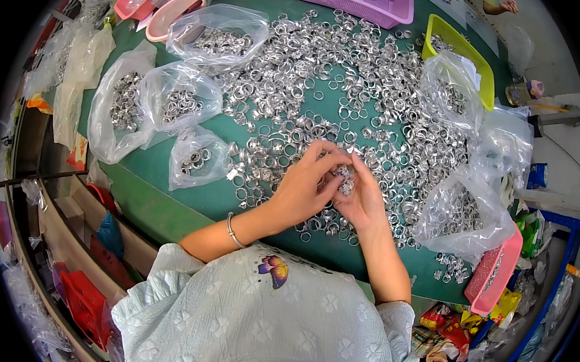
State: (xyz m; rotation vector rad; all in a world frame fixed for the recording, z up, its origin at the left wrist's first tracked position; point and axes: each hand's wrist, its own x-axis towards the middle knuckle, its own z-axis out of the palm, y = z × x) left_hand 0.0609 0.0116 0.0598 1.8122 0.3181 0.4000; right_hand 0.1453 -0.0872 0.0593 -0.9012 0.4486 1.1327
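A wide heap of silver metal rings (321, 84) covers the green table (152, 174). My left hand (306, 185) and my right hand (362, 199) meet over the near part of the heap. Between their fingertips sits a small cluster of rings (346, 181), pinched from both sides. A thin bracelet (232, 230) circles my left wrist. More loose rings lie under and around both hands.
Clear plastic bags of rings lie at the left (120, 103), back (222, 36) and right (462, 213). A purple basket (358, 1), a yellow-green tray (464, 56) and pink trays (495, 270) ring the table. Another person's hand (506, 5) shows at the far right.
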